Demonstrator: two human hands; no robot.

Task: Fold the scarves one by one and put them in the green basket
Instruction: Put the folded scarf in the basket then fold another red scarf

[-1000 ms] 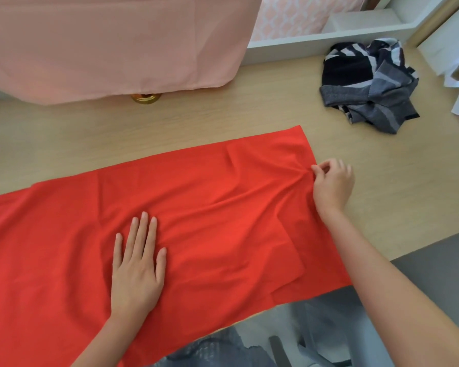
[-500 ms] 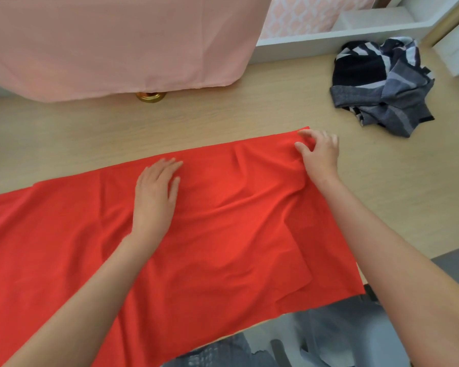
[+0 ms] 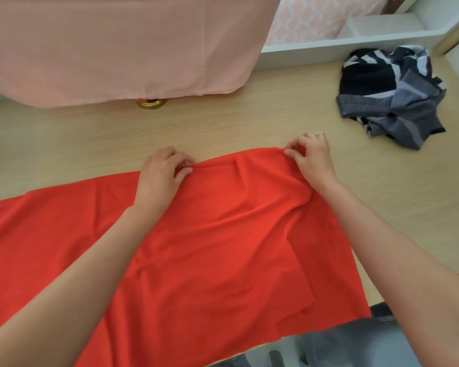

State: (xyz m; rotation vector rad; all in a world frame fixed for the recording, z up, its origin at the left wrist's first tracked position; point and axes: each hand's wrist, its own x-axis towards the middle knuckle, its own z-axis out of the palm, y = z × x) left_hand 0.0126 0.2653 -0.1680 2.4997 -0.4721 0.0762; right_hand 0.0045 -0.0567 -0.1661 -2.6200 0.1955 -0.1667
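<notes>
Pale wooden worktop point(image 3: 223, 123); pink cloth point(image 3: 117, 43) draped at far edge, brass-coloured base point(image 3: 151, 103) under its hem; white ledge point(image 3: 316, 50) behind.

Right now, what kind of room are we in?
Likely a bedroom at home, not a lab: pink patterned bedding lies beyond a white shelf, and the work surface is a light wooden desk with a red scarf spread on it.

- A home, probably a bedroom, seen looking down on a light wooden table point(image 3: 223, 123).
- Beyond the table's far edge stands a white frame point(image 3: 329, 47) with pink patterned fabric point(image 3: 316, 19), like bedding, behind it.
- A pink cloth point(image 3: 117, 43) hangs over the table's far left, a small brass base point(image 3: 151, 103) showing under it.
- A crumpled grey and black scarf point(image 3: 390, 96) lies on the table's far right.
</notes>
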